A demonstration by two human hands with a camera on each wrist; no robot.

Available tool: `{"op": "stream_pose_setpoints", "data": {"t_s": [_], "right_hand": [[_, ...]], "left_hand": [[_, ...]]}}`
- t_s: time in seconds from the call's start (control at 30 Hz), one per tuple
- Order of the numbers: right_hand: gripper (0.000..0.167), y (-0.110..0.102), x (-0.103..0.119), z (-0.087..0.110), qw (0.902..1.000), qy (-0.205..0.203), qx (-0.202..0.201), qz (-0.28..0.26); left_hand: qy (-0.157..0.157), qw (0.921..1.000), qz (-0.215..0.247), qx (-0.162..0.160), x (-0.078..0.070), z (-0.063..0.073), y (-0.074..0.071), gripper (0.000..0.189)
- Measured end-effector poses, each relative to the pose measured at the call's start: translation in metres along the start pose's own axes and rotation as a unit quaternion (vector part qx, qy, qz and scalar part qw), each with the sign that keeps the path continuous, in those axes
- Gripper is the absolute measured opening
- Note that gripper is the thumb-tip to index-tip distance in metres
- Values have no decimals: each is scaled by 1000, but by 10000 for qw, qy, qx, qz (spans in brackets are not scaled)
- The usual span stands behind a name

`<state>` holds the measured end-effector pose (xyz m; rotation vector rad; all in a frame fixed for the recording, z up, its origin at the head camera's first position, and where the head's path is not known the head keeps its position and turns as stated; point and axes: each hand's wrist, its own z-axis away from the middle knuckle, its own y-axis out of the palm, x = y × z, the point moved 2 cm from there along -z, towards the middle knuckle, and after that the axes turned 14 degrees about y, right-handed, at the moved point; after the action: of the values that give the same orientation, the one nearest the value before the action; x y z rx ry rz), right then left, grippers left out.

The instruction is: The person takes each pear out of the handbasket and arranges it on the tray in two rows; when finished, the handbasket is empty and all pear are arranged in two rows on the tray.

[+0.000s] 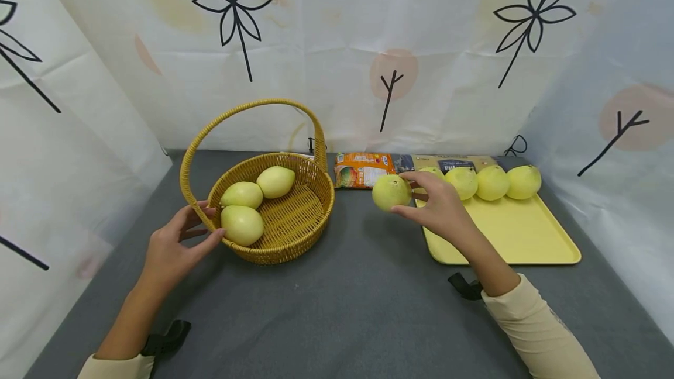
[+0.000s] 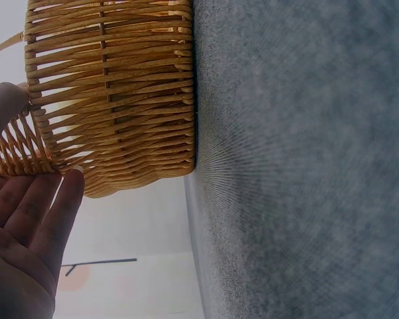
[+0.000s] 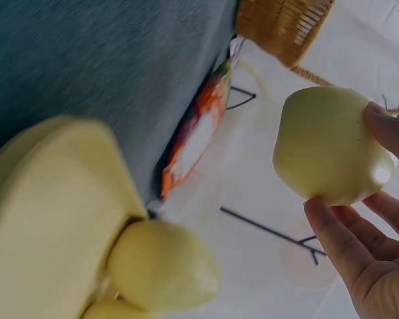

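Two hands [image 1: 442, 208]; one fruit [image 1: 391, 193] held, three in basket [image 1: 279, 255], four on tray [image 1: 508, 238].

Woven wicker basket [image 1: 300, 209], smooth fruit [image 3: 329, 143]

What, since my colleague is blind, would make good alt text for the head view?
A person's right hand holds a round yellow-green fruit above a grey surface, between a wicker basket and a yellow tray. The left hand holds the basket beside its handle. Three fruits lie in the basket; four more line the tray's far side.
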<state>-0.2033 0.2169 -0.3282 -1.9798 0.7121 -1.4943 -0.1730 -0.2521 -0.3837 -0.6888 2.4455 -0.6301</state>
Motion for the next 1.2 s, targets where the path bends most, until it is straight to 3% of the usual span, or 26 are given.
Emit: {"op": "stream_pose_setpoints", "data": {"t_s": [0.5, 0.7, 0.97, 1.2], "right_hand": [[70, -33, -53, 9, 9940, 974, -221, 455], [68, -37, -66, 8, 9874, 1420, 21, 695], [70, -39, -72, 8, 9850, 1482, 416, 780], [77, -44, -82, 7, 9792, 1771, 799, 593]], "left_hand": [[-28, 10000, 12, -5, 1, 3, -1, 64], [-5, 10000, -22, 30, 1, 3, 1, 64], [-39, 10000, -67, 32, 1, 3, 0, 64], [-27, 10000, -52, -8, 2, 2, 0, 65]]}}
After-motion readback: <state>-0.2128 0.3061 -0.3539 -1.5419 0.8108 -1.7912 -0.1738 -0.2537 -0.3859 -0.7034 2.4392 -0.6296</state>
